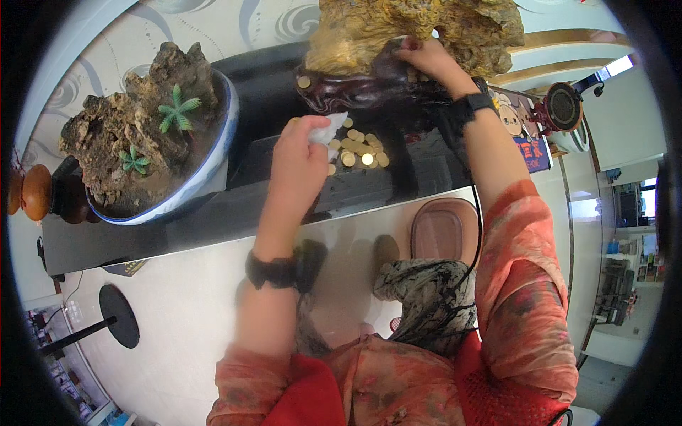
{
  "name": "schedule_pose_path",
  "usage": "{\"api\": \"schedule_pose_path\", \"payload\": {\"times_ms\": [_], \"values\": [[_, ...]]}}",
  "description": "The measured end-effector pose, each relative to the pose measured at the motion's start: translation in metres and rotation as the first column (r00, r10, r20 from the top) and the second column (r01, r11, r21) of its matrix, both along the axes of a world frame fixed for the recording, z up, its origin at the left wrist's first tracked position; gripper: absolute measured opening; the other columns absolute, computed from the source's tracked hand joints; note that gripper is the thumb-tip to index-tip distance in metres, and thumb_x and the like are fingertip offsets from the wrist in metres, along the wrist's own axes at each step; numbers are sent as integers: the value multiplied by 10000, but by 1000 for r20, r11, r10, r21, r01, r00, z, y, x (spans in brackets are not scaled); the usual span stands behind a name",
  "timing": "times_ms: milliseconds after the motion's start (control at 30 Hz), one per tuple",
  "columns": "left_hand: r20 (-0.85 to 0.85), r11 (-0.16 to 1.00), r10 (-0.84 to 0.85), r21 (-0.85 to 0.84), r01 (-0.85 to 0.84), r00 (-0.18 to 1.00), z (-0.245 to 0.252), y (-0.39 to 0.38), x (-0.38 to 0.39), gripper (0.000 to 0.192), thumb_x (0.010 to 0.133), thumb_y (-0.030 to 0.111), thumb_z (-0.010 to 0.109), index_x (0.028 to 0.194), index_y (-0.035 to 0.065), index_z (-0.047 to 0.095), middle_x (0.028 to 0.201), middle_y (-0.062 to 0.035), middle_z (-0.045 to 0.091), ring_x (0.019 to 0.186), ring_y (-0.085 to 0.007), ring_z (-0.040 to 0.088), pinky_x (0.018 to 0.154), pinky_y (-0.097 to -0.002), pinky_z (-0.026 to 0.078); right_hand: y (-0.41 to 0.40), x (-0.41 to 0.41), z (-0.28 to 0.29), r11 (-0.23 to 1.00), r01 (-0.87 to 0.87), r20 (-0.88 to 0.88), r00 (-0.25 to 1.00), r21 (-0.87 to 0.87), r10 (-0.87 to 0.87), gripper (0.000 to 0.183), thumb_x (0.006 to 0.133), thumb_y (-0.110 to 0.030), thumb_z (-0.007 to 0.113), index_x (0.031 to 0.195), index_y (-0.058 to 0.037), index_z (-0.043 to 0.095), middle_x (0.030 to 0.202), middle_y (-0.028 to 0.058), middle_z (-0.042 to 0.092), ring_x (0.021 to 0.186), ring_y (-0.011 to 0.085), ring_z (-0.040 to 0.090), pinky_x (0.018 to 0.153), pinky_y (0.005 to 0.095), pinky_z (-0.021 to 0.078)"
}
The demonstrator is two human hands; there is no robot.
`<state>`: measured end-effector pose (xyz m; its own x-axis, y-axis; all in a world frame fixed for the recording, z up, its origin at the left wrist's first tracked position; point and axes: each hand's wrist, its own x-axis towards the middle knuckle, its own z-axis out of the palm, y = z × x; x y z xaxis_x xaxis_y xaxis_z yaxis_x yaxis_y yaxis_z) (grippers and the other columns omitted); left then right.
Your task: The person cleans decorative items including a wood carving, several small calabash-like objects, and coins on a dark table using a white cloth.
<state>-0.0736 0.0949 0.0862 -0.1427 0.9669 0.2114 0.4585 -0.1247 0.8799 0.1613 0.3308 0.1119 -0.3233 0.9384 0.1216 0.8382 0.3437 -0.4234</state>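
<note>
My left hand [299, 154] grips a crumpled white tissue or cloth [326, 130] above the glossy black tabletop [170, 234]. Just right of it lies a loose pile of gold-coloured coins [365, 145]. My right hand [429, 57] reaches to the ornamental yellow-brown stone or wood piece [346, 40], its fingers bent together at the lower edge. Whether those fingers hold anything cannot be made out. Under the ornament is a dark, polished carved base [341, 93], and a single coin [303, 82] rests at its left end. Both wrists wear black bands.
To the left stands a blue-and-white oval planter [226, 128] with a rugged rock [133, 114] and small green plants [178, 109]. A brown plastic tub [438, 229] is on the floor by the table. A black cable [480, 229] hangs beside my right arm. A poster [533, 152] stands at right.
</note>
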Motion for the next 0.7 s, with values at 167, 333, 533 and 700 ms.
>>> {"api": "schedule_pose_path", "payload": {"times_ms": [167, 333, 533, 700], "values": [[21, 999, 39, 29, -40, 999, -3, 1, -7, 360, 748, -21, 428, 1063, 35, 593, 1007, -158, 605, 912, -254, 594, 814, -304, 446, -79, -4, -3, 979, -192, -287, 944, -64, 166, 177, 845, -185, 672, 786, -71, 551, 683, -54, 513, 649, 49, 474, 588, 210, 414], [3, 999, 20, 50, -20, 1000, -10, 1, 0, 353, 751, -20, 426, 1059, 34, 590, 985, -145, 599, 891, -233, 585, 794, -290, 445, -153, -58, -30, 905, -341, -307, 916, -256, 258, 165, 758, -120, 700, 781, -38, 559, 643, 25, 524, 612, 107, 490, 560, 294, 432], [2, 1000, -16, 1, 16, 1000, -9, -1, 3, 341, 756, -20, 429, 1055, 30, 584, 946, -127, 585, 860, -223, 570, 767, -285, 440, -146, -36, -24, 925, -342, -321, 906, -166, 277, 162, 779, -73, 675, 905, -21, 590, 686, 31, 583, 643, 92, 540, 591, 269, 464], [-32, 998, -18, 64, 20, 999, -17, 2, 4, 354, 759, -16, 436, 1074, 38, 588, 956, -139, 588, 812, -217, 569, 747, -280, 445, -77, 15, 14, 971, 16, 22, 1000, 237, -22, 289, 781, -262, 694, 950, -44, 605, 882, 149, 638, 847, 319, 617, 740, 399, 485]]}}
